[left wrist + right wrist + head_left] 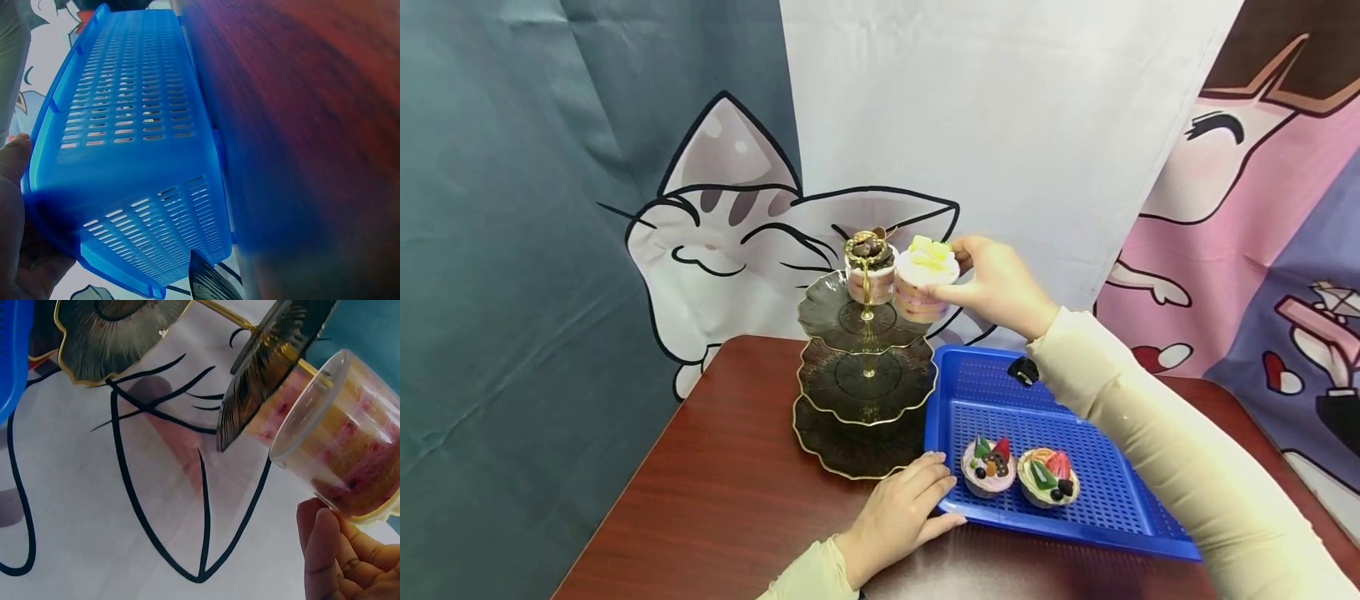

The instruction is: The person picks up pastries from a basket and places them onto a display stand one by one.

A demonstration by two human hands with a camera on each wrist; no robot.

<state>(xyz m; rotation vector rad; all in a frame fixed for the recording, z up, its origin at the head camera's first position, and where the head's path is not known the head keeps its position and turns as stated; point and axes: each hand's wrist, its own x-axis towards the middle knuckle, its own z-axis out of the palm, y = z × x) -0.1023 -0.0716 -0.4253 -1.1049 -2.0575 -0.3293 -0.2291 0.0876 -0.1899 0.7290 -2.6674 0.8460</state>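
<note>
My right hand [1003, 283] pinches a clear dessert cup [919, 302] of layered cake with white cream and yellow pieces on top. It holds the cup at the right side of the top tier of a three-tier dark glass cake stand [823, 321] with gold edges. In the right wrist view the held cup [359, 437] appears tilted, with the fingertips near its rim. A chocolate-topped cake cup [880, 287] stands on the top tier, partly behind the gold handle. My left hand [898, 517] rests on the near-left corner of a blue plastic basket [1075, 533], fingers fairly straight.
Two fruit tarts [988, 468] sit side by side inside the basket. A small black object [1023, 371] is at the basket's back edge. The reddish-brown table [700, 467] ends at a cartoon-printed cloth [1000, 108] behind. The stand's lower tiers touch or nearly touch the basket.
</note>
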